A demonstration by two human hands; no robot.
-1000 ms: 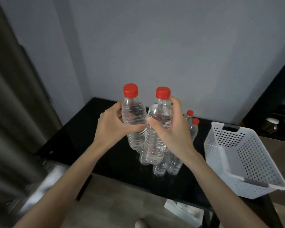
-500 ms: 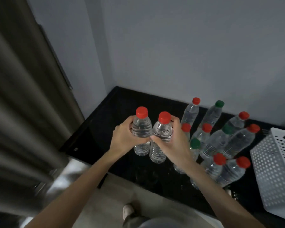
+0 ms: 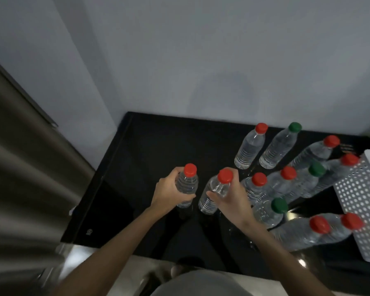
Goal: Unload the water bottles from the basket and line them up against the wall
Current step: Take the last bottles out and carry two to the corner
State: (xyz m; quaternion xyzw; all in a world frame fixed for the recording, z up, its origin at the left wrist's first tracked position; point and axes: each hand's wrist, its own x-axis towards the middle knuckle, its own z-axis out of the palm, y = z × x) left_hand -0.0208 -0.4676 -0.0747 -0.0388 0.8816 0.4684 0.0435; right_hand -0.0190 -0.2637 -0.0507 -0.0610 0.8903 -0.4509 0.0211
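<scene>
My left hand [image 3: 168, 192] grips a clear red-capped water bottle [image 3: 187, 184] around its upper body. My right hand [image 3: 230, 199] holds a second red-capped bottle [image 3: 214, 193], tilted slightly right. Both bottles sit low over the black tabletop [image 3: 150, 150], left of a cluster of several upright bottles with red and green caps [image 3: 286, 180]. Two of that cluster, one red-capped [image 3: 251, 146] and one green-capped [image 3: 280, 146], stand nearest the grey wall [image 3: 201, 60]. The white perforated basket [image 3: 365, 201] is at the right edge.
A brown curtain [image 3: 19, 167] hangs along the left side beside the table. The table's front edge runs just above the floor [image 3: 98, 259] and my foot. Bare black surface lies along the wall to the left of the bottle cluster.
Both hands have lowered their two bottles toward the tabletop and spread them slightly apart. The view has tilted down and shifted, bringing the bottle cluster into sight.
</scene>
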